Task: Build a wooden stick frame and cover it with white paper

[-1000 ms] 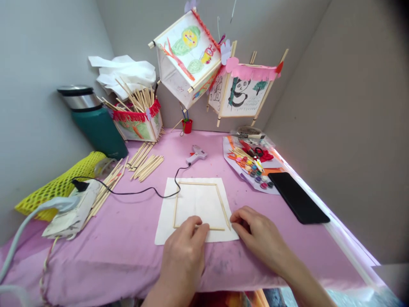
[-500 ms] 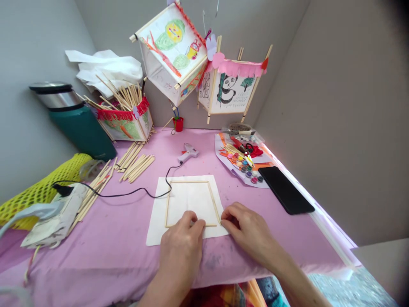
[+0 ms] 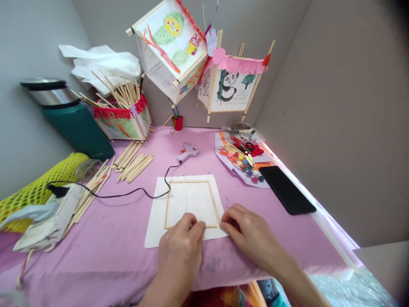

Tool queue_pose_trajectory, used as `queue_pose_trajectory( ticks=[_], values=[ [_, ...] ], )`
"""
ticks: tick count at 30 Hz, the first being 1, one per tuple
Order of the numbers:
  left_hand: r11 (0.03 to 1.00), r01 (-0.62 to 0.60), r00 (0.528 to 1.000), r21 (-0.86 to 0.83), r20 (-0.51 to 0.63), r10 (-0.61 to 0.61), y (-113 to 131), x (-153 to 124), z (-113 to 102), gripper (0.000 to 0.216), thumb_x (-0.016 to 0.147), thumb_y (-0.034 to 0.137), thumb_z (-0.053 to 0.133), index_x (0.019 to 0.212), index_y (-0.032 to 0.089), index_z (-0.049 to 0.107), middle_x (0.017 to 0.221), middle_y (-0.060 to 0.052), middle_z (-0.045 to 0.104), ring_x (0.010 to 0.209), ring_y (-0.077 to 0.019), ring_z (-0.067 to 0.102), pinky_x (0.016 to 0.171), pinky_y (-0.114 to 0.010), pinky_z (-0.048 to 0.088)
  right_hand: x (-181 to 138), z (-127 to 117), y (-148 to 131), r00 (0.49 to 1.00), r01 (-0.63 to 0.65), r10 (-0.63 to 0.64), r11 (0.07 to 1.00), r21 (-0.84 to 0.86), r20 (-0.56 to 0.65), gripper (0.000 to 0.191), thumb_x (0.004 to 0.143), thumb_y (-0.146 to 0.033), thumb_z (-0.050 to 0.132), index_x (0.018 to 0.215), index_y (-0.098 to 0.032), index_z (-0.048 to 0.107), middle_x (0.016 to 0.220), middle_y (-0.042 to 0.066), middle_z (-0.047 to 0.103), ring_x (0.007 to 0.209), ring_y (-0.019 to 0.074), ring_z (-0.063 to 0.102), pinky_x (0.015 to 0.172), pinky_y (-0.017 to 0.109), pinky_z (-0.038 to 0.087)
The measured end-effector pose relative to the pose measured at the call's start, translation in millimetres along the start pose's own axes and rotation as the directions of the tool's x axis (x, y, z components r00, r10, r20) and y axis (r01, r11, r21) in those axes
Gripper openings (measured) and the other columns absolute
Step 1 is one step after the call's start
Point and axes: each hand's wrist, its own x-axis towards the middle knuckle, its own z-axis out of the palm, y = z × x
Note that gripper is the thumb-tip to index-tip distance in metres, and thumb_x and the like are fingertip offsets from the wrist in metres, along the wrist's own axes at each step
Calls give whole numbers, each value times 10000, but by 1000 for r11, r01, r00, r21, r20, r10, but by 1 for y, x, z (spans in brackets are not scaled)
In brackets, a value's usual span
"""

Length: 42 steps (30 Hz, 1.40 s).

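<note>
A white sheet (image 3: pixel 151 221) lies on the pink-covered table. On it, thin wooden sticks form a four-sided outline. My left hand (image 3: pixel 179 249) is closed over the near stick (image 3: pixel 211 226), thumb and forefinger pinching it around its middle. My right hand (image 3: pixel 251 236) pinches the lower end of the right stick (image 3: pixel 213 200), close to the near stick's right end. Whether these two ends touch is hard to make out. The far stick (image 3: pixel 189 181) and the left stick (image 3: pixel 166 209) lie flat along the other sides.
Beyond the sheet rests a glue gun (image 3: pixel 189 152), its black cord (image 3: pixel 128 195) crossing the sheet's left edge. Stick bundles (image 3: pixel 136 167), a power strip (image 3: pixel 47 224) and a teal bottle (image 3: pixel 78 128) are leftward. A phone (image 3: pixel 286 189) and paint pots (image 3: pixel 247 168) occupy the right. Paper lanterns (image 3: pixel 231 87) stand behind.
The right stick's lower end has shifted slightly left, nearer the near stick's end, with my right hand. My left hand keeps its pinch. The whole view has moved a little.
</note>
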Motion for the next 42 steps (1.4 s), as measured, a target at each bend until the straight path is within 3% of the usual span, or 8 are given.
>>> queue_pose_trajectory(
  ticks=[24,31,42],
  values=[
    [1000,-5,1000,2,-11,5,0,0,1,252,907,198,453,878,292,686,848,14,651,612,-127,563,528,-269,358,3,4,-4,1000,-6,6,1000,28,4,120,838,-167,559,734,-204,607,797,-17,618,738,135,575,669,260,373],
    [1000,-11,997,17,-73,12,1,0,2,239,895,170,480,865,283,690,828,24,645,603,-126,553,529,-278,351,3,7,-3,1000,17,-17,999,34,10,120,841,-166,554,738,-207,599,801,-22,613,735,134,571,664,261,373],
    [1000,-2,999,19,-41,3,3,0,2,205,891,175,503,900,276,682,855,19,651,641,-145,587,555,-288,395,1,5,-4,999,22,-22,1000,18,27,125,856,-166,544,751,-210,595,799,-20,602,737,138,574,674,266,383]
  ],
)
